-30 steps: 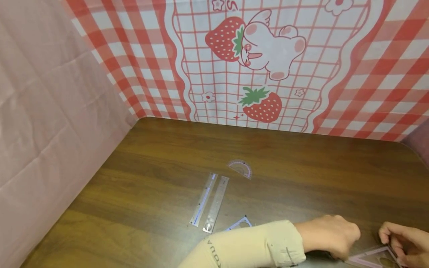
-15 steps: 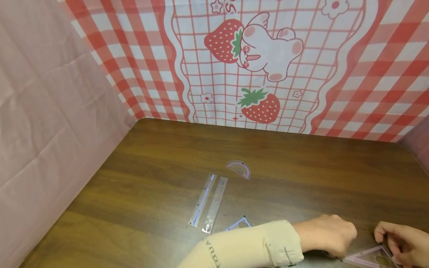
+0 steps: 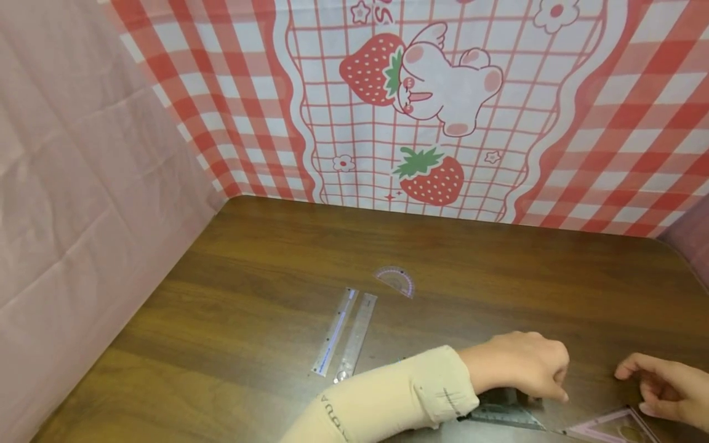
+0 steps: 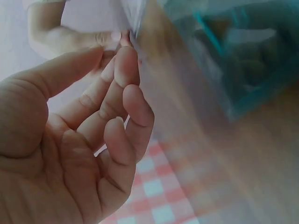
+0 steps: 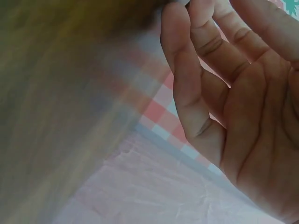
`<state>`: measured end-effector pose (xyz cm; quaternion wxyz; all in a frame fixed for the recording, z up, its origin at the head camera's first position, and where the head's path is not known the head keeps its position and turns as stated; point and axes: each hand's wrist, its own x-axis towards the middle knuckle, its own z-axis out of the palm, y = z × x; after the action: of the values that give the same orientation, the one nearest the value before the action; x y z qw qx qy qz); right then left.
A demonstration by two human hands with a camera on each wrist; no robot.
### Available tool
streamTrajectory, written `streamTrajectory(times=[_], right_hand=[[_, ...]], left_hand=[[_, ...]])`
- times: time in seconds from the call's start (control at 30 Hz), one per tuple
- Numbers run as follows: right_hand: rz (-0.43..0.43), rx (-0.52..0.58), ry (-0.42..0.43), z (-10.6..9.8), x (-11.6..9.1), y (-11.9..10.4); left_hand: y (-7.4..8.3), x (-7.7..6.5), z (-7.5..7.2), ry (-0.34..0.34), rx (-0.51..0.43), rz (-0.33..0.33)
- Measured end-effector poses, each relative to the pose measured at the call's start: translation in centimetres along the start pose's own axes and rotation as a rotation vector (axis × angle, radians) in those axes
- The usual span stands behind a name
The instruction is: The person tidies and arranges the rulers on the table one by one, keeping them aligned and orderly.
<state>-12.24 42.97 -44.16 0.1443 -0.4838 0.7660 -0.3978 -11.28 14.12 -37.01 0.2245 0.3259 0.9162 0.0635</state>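
Note:
My left hand (image 3: 520, 364), in a cream sleeve (image 3: 388, 394), hovers over a dark clear set square (image 3: 509, 416) on the table. In the left wrist view, the left hand (image 4: 74, 130) has loosely bent fingers with nothing between them; a blurred teal-edged clear piece (image 4: 247, 60) is beside it. My right hand (image 3: 672, 387) is at the right edge, just above a pink-edged set square (image 3: 595, 426) lying flat. The right wrist view shows the right hand (image 5: 252, 116) with relaxed fingers and nothing held; its fingertips are partly cut off.
On the wooden table (image 3: 221, 320), a blue-marked ruler (image 3: 335, 332) and a plain clear ruler (image 3: 357, 335) lie side by side. Beyond them lies a small protractor (image 3: 396, 280). A checked strawberry cloth (image 3: 354, 129) hangs at the back, with pink cloth (image 3: 100, 166) at left.
My left hand has moved left and up off the pink-edged set square, uncovering the dark set square. The sleeve now hides the blue set square. The right hand has lifted slightly from its piece.

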Motion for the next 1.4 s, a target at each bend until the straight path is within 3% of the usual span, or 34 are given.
streamTrajectory(times=[0.2,0.47,0.77,0.93,1.1,1.4], right_hand=[[0.103,-0.142,0.110,-0.3,1.3,-1.1],[0.241,-0.280,0.182,-0.5,4.1,-3.1],[0.364,-0.383,0.259,-0.8,8.3,-4.4],[0.380,-0.401,0.304,-1.2,10.6,-5.0],[0.389,-0.404,0.314,-1.4,12.8,-5.3],[0.340,-0.327,0.325,-0.9,16.9,-5.6]], left_hand=[[-3.4,-1.3,-1.8,0.049,-0.054,-0.011],[-7.4,-2.6,-2.5,0.112,-0.083,-0.046],[-12.9,-5.0,-3.0,0.227,-0.148,0.017],[-16.6,-6.8,-3.4,0.319,-0.152,0.003],[-19.9,-8.5,-3.8,0.364,-0.165,-0.022],[-23.1,-10.1,-3.9,0.395,-0.170,-0.052]])
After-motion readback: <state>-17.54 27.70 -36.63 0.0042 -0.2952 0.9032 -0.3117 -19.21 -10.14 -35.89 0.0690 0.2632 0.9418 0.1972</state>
